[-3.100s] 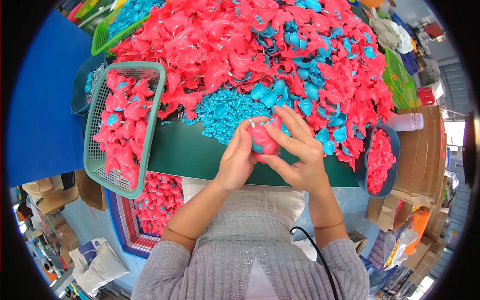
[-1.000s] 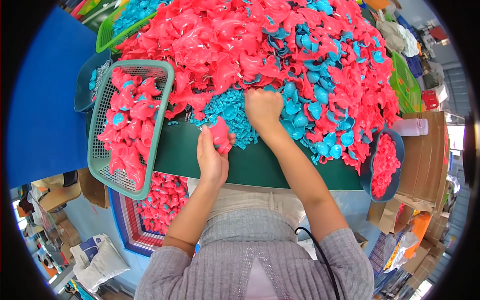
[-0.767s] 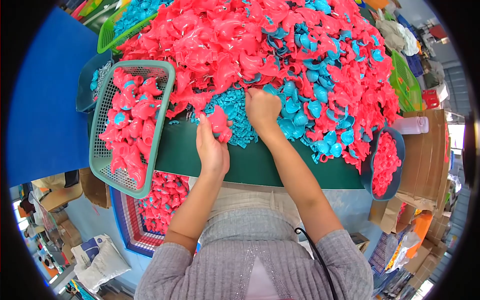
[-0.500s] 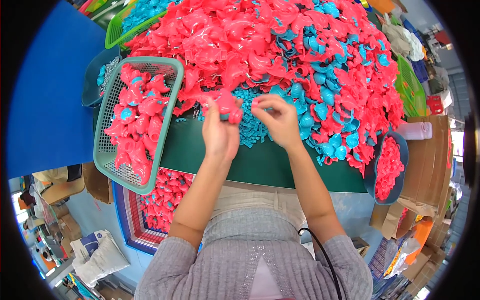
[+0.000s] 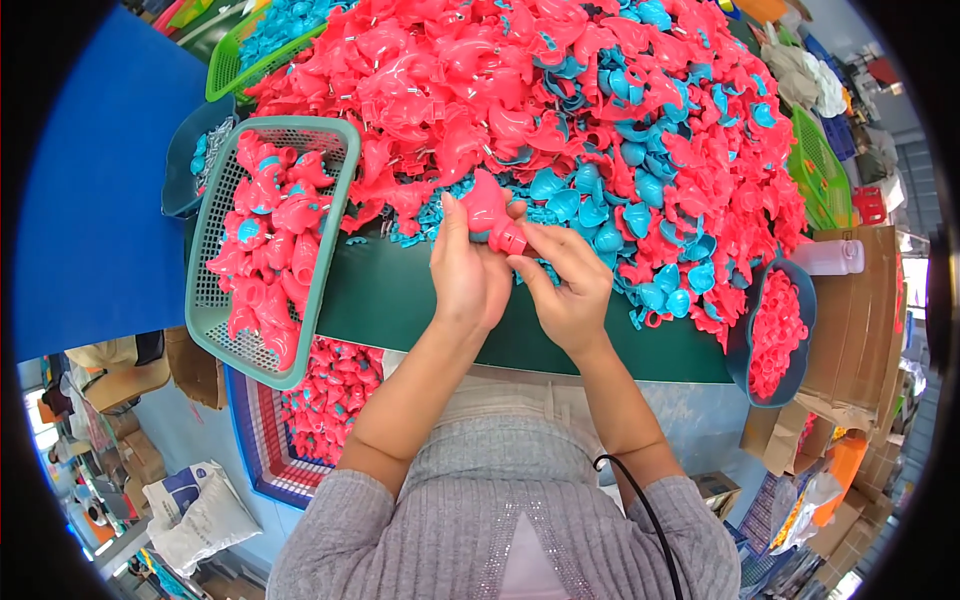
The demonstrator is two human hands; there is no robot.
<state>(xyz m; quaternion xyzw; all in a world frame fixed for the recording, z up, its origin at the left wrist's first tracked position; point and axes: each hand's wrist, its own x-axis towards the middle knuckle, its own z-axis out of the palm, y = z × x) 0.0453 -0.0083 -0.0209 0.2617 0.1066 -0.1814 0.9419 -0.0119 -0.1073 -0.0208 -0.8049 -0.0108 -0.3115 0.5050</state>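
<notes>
My left hand (image 5: 466,278) is closed around a glossy pink plastic toy body (image 5: 484,203) with a bit of blue on its underside. At the toy's lower right end sits a small pink ring (image 5: 510,238), pinched between the thumb and fingers of my right hand (image 5: 573,287). The ring touches the toy's round end; whether it is fully seated I cannot tell. Just beyond my hands lie small blue plastic pieces (image 5: 408,238). A large heap of pink shell pieces (image 5: 430,85) spreads behind them, mixed with blue curved pieces (image 5: 637,216) on the right.
A grey-green basket (image 5: 343,200) of assembled pink toys stands at left on the dark green table (image 5: 385,310). Beside it is a dark tub (image 5: 183,165) with metal bits. A blue-grey bowl (image 5: 740,345) of pink rings sits at right. Below the table is another filled crate (image 5: 250,440).
Both hands have come together, the left moving right with the toy body. The ring, earlier held apart in my right hand, now meets the toy's end.
</notes>
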